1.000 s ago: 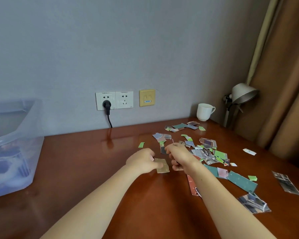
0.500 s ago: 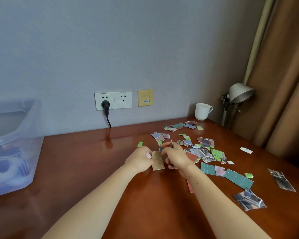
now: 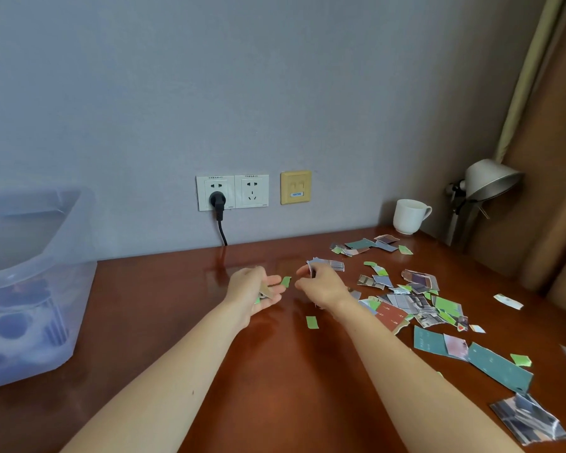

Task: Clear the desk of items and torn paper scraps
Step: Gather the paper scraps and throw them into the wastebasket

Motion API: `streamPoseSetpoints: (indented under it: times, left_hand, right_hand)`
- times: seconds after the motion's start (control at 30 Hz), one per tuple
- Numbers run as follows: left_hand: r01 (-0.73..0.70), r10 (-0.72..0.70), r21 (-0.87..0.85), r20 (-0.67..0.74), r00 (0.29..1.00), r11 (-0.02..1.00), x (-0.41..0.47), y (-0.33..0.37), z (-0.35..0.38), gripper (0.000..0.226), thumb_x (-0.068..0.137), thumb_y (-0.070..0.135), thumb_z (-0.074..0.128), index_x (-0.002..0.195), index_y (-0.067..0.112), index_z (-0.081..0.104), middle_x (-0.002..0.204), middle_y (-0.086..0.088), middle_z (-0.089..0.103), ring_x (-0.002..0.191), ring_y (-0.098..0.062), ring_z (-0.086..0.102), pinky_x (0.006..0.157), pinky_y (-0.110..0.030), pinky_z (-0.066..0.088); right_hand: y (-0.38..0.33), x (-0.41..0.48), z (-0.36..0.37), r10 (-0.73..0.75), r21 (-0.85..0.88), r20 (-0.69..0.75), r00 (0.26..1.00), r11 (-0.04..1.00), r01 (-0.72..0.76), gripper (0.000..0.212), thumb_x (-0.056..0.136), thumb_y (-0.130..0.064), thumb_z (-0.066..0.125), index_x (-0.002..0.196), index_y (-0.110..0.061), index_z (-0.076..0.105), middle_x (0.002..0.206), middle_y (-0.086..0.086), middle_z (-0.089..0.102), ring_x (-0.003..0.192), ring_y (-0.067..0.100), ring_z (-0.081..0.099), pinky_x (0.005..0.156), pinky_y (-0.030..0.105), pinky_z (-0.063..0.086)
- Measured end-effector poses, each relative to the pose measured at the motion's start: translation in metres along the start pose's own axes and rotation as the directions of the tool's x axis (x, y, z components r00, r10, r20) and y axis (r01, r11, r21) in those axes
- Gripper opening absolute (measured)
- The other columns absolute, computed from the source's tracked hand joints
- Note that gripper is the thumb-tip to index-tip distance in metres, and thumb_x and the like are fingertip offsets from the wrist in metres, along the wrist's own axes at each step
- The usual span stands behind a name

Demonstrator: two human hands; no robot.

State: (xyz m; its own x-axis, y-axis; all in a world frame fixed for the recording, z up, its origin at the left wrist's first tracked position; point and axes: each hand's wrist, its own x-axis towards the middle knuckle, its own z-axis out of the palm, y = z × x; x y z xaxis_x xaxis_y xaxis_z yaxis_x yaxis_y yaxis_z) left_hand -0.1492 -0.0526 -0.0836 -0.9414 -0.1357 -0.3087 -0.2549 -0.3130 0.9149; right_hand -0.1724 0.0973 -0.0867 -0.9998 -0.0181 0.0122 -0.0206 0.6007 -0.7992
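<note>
While the left hand (image 3: 252, 294) lies cupped at mid-frame, its thumb and loosely curled fingers grasp a tan scrap (image 3: 266, 291), with a bit of green showing under it. Just to its right, the right hand (image 3: 322, 286) pinches a pale scrap (image 3: 312, 268) upright between thumb and fingertips, its other fingers curled in.

Between the two hands sits a small green scrap (image 3: 286, 281), just off the left fingertips. Whether it lies on the desk (image 3: 164, 322) or hangs in the air I cannot tell. Another green piece (image 3: 311, 322) lies flat on the wood below the right wrist.

Most of the scraps (image 3: 415, 300) are spread over the right half of the desk, from a cluster near the wall down to the lower right corner, with teal strips and photo fragments among them.

A white mug (image 3: 407, 217) stands at the back right by the wall, with a lamp (image 3: 489, 179) beside it near the right edge. At the left edge a clear bin (image 3: 30, 289) holds dark, blurred items. On the wall at centre are sockets (image 3: 232, 192), with a black plug (image 3: 217, 201) in the left one.
</note>
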Motion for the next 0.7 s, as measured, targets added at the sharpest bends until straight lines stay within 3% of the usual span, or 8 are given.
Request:
streamPoseSetpoints:
  times: [0.07,0.13,0.2,0.3,0.53,0.7]
  left_hand:
    - [-0.002,0.003,0.034,-0.027,1.0,0.999,0.005,-0.001,0.003,0.02,0.089,-0.002,0.035,0.094,0.011,0.048,0.092,-0.012,0.066,0.066,-0.022,0.064,0.06,-0.029,0.054]
    - [-0.02,0.024,0.08,-0.049,0.999,0.997,0.012,-0.002,0.004,0.018,0.087,0.001,0.033,0.09,0.011,0.048,0.081,-0.007,0.052,0.053,-0.016,0.043,0.045,-0.022,0.037]
    - [-0.014,0.017,0.062,-0.049,0.999,0.998,0.017,-0.004,0.001,0.018,0.086,0.002,0.033,0.088,0.014,0.047,0.076,-0.004,0.043,0.051,-0.013,0.031,0.041,-0.02,0.024]
    - [0.04,-0.041,-0.032,-0.036,0.999,0.999,0.018,0.0,-0.004,0.021,0.088,0.002,0.033,0.091,0.014,0.051,0.073,-0.003,0.04,0.053,-0.012,0.026,0.037,-0.018,0.018]
    - [0.077,-0.077,0.001,-0.02,0.997,0.997,0.014,0.003,-0.003,0.023,0.088,0.002,0.036,0.093,0.013,0.055,0.075,-0.004,0.044,0.052,-0.011,0.029,0.035,-0.017,0.019]
    - [-0.027,0.026,0.146,0.013,1.0,0.989,0.01,-0.002,-0.002,0.024,0.086,0.003,0.035,0.092,0.011,0.058,0.072,-0.002,0.041,0.051,-0.011,0.028,0.037,-0.019,0.02]
  right_hand:
    - [0.0,0.012,0.007,-0.011,-0.152,0.019,1.0,0.988,0.014,0.025,0.086,-0.018,0.056,0.111,-0.016,0.06,0.095,-0.001,0.061,0.087,0.019,0.058,0.076,0.029,0.049]
    - [-0.002,0.022,0.013,-0.016,-0.269,0.021,1.0,0.963,0.021,0.02,0.087,-0.024,0.056,0.107,-0.018,0.057,0.101,0.0,0.061,0.095,0.022,0.058,0.084,0.034,0.049]
    - [-0.005,0.03,0.015,0.006,-0.343,0.023,1.0,0.939,0.002,0.023,0.086,-0.032,0.058,0.106,-0.021,0.053,0.103,0.0,0.06,0.098,0.022,0.058,0.084,0.034,0.048]
    - [-0.009,0.039,0.017,0.085,-0.412,0.038,0.996,0.909,-0.062,0.04,0.081,-0.045,0.063,0.112,-0.022,0.053,0.103,-0.002,0.067,0.099,0.019,0.06,0.081,0.033,0.049]
    - [-0.017,0.049,0.016,0.183,-0.419,0.071,0.981,0.897,-0.137,0.028,0.081,-0.038,0.069,0.096,-0.016,0.06,0.079,-0.004,0.062,0.086,0.018,0.06,0.075,0.03,0.046]
    - [-0.007,0.046,0.019,0.163,-0.249,-0.005,0.987,0.955,-0.159,0.019,0.082,-0.023,0.062,0.099,-0.016,0.063,0.091,0.004,0.067,0.087,0.023,0.063,0.072,0.03,0.047]
